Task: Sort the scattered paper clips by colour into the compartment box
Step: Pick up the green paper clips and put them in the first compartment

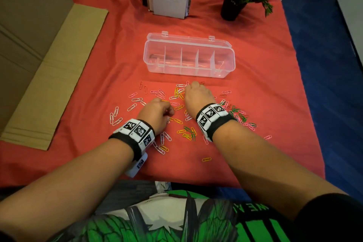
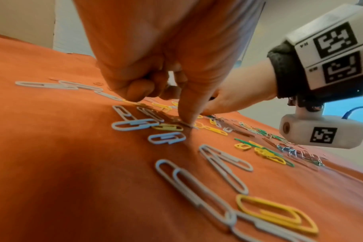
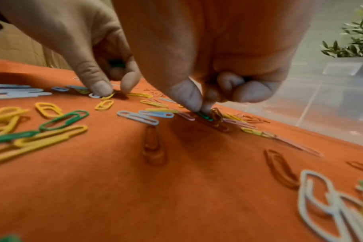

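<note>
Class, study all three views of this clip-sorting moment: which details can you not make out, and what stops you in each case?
- Head view: what the left hand and right hand pinch; their backs cover the fingertips.
- Right wrist view: the compartment box is blurred and cut off by the right edge; its contents are unreadable.
- Left wrist view: the far clips are too small and blurred to separate.
</note>
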Demonstrator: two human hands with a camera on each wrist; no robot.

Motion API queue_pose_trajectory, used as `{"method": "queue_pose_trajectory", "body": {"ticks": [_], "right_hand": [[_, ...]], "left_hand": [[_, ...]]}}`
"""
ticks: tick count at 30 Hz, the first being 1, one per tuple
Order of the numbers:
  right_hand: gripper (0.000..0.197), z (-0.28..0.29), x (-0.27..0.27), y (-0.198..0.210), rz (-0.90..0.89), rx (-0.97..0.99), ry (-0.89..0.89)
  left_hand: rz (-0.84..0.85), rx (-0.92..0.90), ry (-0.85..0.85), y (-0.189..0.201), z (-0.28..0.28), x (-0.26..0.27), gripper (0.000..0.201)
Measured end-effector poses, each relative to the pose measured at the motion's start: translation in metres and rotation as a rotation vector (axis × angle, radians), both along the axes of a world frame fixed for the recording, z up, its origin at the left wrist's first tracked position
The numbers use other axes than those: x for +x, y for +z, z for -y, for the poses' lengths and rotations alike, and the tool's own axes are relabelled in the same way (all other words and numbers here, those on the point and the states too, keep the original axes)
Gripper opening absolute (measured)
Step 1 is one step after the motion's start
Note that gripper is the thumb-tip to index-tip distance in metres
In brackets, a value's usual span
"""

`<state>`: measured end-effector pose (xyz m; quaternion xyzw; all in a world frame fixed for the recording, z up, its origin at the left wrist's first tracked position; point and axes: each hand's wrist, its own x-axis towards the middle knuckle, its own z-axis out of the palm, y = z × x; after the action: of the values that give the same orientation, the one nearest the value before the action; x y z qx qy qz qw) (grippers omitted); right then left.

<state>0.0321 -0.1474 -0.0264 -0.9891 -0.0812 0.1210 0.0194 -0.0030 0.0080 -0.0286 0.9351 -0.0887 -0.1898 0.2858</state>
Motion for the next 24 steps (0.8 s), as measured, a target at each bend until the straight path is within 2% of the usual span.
{"method": "queue_pose_trajectory", "body": {"ticks": [4, 8, 12, 17, 20, 24], "right_hand": [[0.036, 0.014, -0.001, -0.004, -0.175, 0.049, -0.054], [0.031, 0.026, -0.011, -0.006, -0.132, 0.11, -0.079], [0.028, 0.041, -0.026, -0.005, -0.09, 0.152, -0.064], [0.022, 0.057, -0.034, 0.0, -0.099, 0.217, -0.162], [0.022, 0.048, -0.031, 0.003, -0.034, 0.218, -0.106], [0.03, 0.026, -0.027, 0.006, -0.033, 0.02, 0.022]], "left_hand": [[-0.003, -0.033, -0.179, 0.009, 0.01, -0.007, 0.016], [-0.007, 0.009, -0.312, 0.006, 0.027, -0.022, 0.021], [0.023, 0.074, -0.317, 0.003, 0.033, -0.025, 0.022], [0.027, 0.16, -0.319, 0.007, 0.029, -0.023, 0.015], [0.025, 0.133, -0.272, 0.006, 0.028, -0.023, 0.024], [0.082, 0.151, -0.287, 0.005, 0.029, -0.023, 0.022]]}}
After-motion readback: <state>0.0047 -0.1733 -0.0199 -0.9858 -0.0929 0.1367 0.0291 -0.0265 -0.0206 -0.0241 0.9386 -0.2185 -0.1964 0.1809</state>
